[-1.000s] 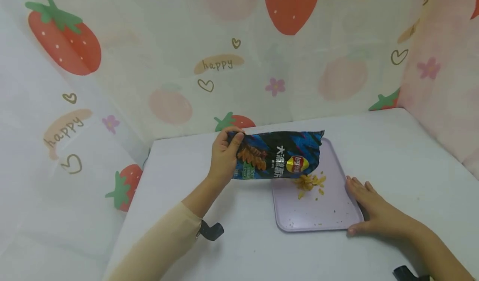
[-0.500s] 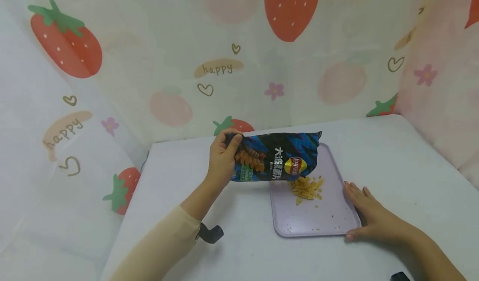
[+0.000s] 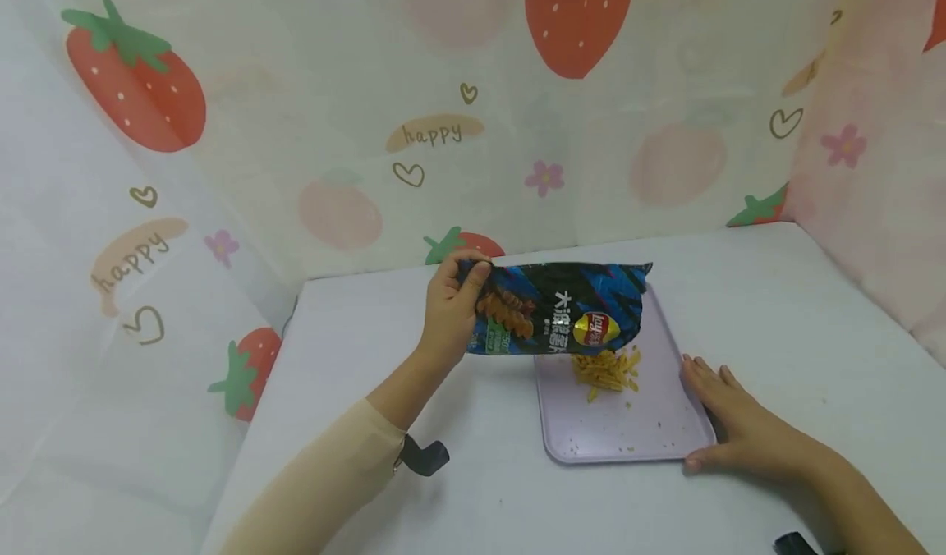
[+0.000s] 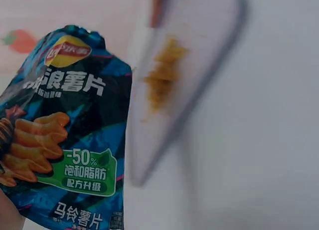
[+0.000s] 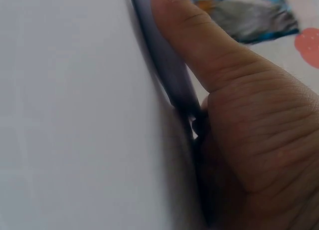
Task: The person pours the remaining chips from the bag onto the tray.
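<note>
My left hand [image 3: 451,313] pinches the bottom end of a blue and black Lay's chip bag [image 3: 557,313], its thumb on the printed front. The bag lies nearly level in the air, its far end over a lilac tray [image 3: 628,436]. Beneath that end, a small heap of yellow chip pieces [image 3: 606,372] rests on the tray. In the left wrist view the bag [image 4: 82,135] fills the left side, beside the blurred chips [image 4: 163,78]. My right hand [image 3: 750,428] rests against the tray's right edge, fingers extended; in the right wrist view the thumb touches the rim [image 5: 167,65].
A white table [image 3: 384,489] bears the tray. Strawberry-print cloth [image 3: 443,185] stands up behind the table and at both sides. Small dark crumbs dot the tray's near part.
The chip heap under the bag has grown over the last second. The bag stays over the tray with slight shifts, and my right hand keeps its place at the tray's edge.
</note>
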Motion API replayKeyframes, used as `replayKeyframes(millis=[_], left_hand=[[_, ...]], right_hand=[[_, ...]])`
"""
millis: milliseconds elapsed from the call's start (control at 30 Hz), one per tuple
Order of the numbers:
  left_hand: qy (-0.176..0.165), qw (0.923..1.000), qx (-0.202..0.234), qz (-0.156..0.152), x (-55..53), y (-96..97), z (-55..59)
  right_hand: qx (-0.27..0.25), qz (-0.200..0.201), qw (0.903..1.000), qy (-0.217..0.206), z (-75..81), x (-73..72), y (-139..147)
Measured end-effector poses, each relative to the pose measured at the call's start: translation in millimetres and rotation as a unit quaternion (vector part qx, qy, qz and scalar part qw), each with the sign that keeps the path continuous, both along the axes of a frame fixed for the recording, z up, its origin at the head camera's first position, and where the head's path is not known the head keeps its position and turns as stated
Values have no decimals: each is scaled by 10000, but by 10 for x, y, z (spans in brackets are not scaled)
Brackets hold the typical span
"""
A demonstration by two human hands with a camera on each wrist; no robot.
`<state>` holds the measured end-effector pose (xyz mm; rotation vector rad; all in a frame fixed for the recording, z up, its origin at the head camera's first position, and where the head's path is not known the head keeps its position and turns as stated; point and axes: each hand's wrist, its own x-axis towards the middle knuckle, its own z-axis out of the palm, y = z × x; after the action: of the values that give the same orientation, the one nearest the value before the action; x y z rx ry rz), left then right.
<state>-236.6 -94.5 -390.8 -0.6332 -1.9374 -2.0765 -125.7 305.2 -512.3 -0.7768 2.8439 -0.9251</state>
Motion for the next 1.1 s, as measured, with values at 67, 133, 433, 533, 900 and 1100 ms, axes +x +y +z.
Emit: replayKeyframes(millis=[67,133,433,533,900,1100], left_hand=[[-21,10000,-70,-38,-8,34,-53],[10,10000,23,31,-14,61,-67],[107,9989,-459,-59,-55,-55,42],[285,9993,-248,85,-64,-62,149],[312,9991,-257,139,-53,-7,120],[242,9979,-573,-160,-114,7,205]], right_hand=[[43,3,10000,-40,19,-18,32],[102,-35,9999,-95,38,-35,69],[74,-81,9999,11,-13,-34,26],[119,-30,9999,93,-25,-19,24],[130,39,9994,304,-15,-24,24],[46,48,9994,348,-29,-21,0]])
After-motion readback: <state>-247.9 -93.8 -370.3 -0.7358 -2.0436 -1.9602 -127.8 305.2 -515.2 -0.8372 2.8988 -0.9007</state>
